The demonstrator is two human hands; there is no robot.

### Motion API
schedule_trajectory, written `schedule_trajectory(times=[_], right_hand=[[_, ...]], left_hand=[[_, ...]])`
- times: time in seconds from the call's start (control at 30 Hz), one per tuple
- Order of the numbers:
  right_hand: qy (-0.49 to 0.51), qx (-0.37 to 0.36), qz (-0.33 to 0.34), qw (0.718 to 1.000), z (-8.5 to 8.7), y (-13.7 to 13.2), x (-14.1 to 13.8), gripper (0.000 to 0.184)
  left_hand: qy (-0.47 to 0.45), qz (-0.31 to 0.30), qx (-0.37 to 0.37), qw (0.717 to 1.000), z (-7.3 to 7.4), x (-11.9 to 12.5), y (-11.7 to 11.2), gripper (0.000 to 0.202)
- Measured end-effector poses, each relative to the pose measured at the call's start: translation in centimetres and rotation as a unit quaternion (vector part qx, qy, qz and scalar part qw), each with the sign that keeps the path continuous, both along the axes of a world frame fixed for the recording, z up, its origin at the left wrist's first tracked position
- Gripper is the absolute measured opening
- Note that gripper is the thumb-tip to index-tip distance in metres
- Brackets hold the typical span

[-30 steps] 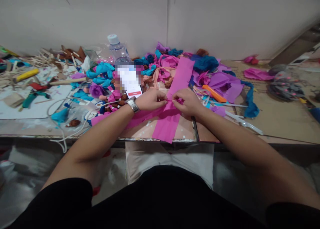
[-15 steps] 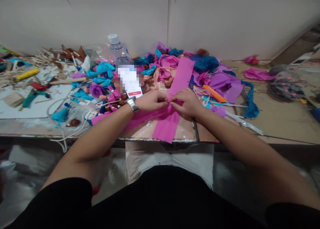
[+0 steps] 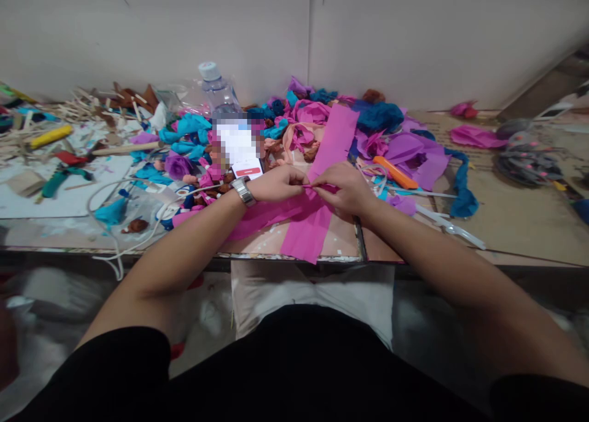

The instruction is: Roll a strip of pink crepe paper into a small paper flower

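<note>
Left hand (image 3: 281,184): thumb and forefinger brought together, pinching a bit of pink crepe paper (image 3: 308,186) at their tips.
Right hand (image 3: 346,186): fingertips meeting the left's on the same bit, thumb and forefinger closed on it; the fingers hide exactly how it is folded.
Wristwatch (image 3: 243,191): silver metal band, on the left wrist.
Long pink strip (image 3: 339,130): slanting under the hands, from the heap at the back to the table's front edge.
Second pink strip (image 3: 260,220): running left from the hands, passing under the left forearm.
Smartphone (image 3: 246,164): lit, propped just beyond the left hand, screen partly blurred.
Plastic bottle (image 3: 219,92): white-capped, upright behind the phone.
Crepe paper pieces (image 3: 191,127): blue, purple, pink and brown, crumpled around the phone and along the back.
Orange-handled tool (image 3: 394,172): beyond the right wrist, by purple paper (image 3: 416,155).
White cable (image 3: 94,195): looped left of the left forearm.
Pliers (image 3: 57,184): green and red, farther left, on a white sheet (image 3: 108,170).
</note>
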State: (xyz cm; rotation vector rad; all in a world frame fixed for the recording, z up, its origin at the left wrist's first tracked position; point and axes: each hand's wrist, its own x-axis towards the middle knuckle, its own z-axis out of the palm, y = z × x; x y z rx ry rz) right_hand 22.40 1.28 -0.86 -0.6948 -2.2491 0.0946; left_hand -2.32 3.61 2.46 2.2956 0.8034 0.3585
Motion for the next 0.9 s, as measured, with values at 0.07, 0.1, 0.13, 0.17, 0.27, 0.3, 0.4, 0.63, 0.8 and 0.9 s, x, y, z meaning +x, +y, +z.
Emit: schedule_trajectory(times=[0.07, 0.1, 0.13, 0.17, 0.27, 0.3, 0.4, 0.63, 0.8, 0.9], right_hand=[[0.007, 0.009, 0.005, 1.000, -0.03, -0.02, -0.03, 0.017], [0.008, 0.010, 0.005, 1.000, -0.03, -0.05, -0.04, 0.017], [0.007, 0.008, 0.003, 1.000, -0.02, -0.09, -0.04, 0.017], [0.006, 0.003, 0.001, 1.000, 0.01, -0.16, -0.03, 0.017], [0.002, -0.016, 0.002, 1.000, 0.11, -0.39, 0.02, 0.017], [0.002, -0.022, 0.006, 1.000, 0.13, -0.46, 0.04, 0.017], [0.003, -0.031, 0.013, 0.999, 0.15, -0.53, 0.06, 0.017], [0.006, -0.021, 0.010, 1.000, 0.18, -0.42, -0.04, 0.018], [0.008, -0.016, -0.010, 1.000, 0.15, -0.47, -0.08, 0.022], [-0.001, -0.026, -0.021, 0.999, 0.05, -0.43, -0.12, 0.021]], left_hand=[[0.003, -0.001, -0.007, 1.000, 0.08, 0.04, -0.10, 0.028], [0.006, -0.002, -0.011, 1.000, 0.10, 0.04, -0.13, 0.031], [0.009, -0.003, -0.013, 1.000, 0.10, 0.04, -0.14, 0.033], [0.010, -0.003, -0.014, 1.000, 0.08, 0.02, -0.12, 0.035], [0.001, -0.005, -0.017, 1.000, -0.01, -0.06, 0.04, 0.033], [-0.002, -0.005, -0.021, 1.000, -0.02, -0.09, 0.09, 0.032], [-0.011, -0.006, -0.037, 0.999, 0.11, -0.12, 0.12, 0.031], [-0.030, -0.001, -0.047, 0.998, 0.42, -0.04, 0.00, 0.037], [-0.029, 0.009, -0.027, 0.999, -0.07, -0.05, 0.08, 0.034], [-0.026, 0.016, -0.001, 1.000, -0.23, 0.02, 0.00, 0.030]])
